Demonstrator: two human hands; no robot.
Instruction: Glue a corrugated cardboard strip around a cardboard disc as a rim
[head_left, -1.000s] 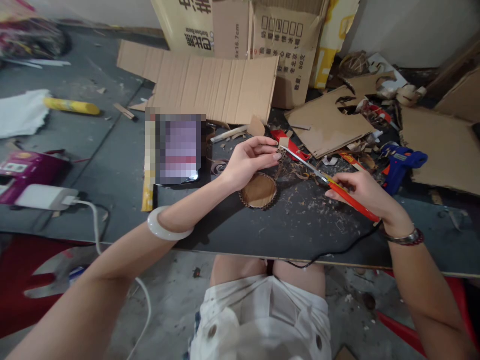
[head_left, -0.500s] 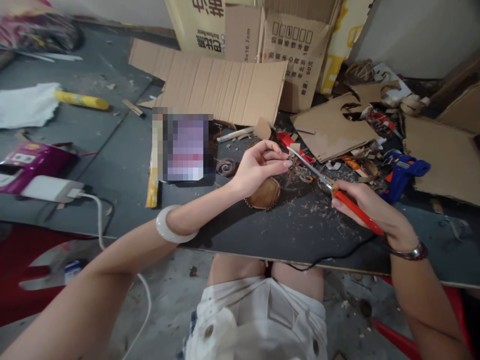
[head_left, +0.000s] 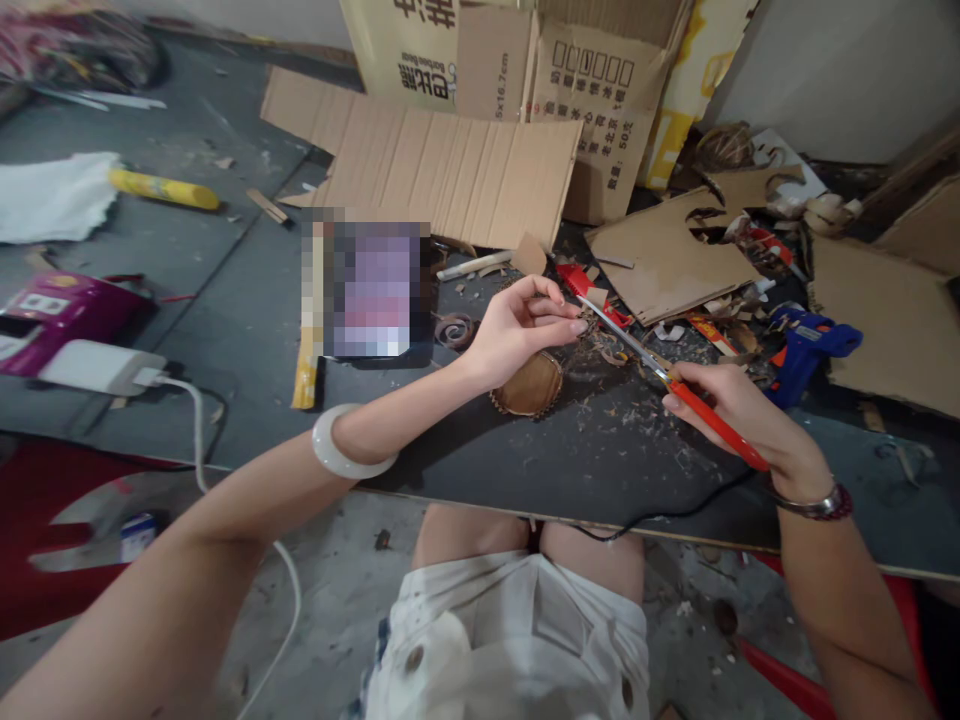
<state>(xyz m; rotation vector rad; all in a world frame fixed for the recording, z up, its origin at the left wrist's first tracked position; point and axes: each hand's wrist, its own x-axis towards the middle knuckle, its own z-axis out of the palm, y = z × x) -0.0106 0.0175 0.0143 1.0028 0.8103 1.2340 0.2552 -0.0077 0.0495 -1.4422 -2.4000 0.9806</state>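
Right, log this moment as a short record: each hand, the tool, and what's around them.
left hand: left hand, fingertips pinched, anything held too small to tell
left wrist: white bangle
right hand: right hand grips a red-handled cutting tool
tool tip: metal blade ends beside the left fingertips
below left hand: scalloped cardboard disc on the dark work board
nearby: blue glue gun, wood-like shavings
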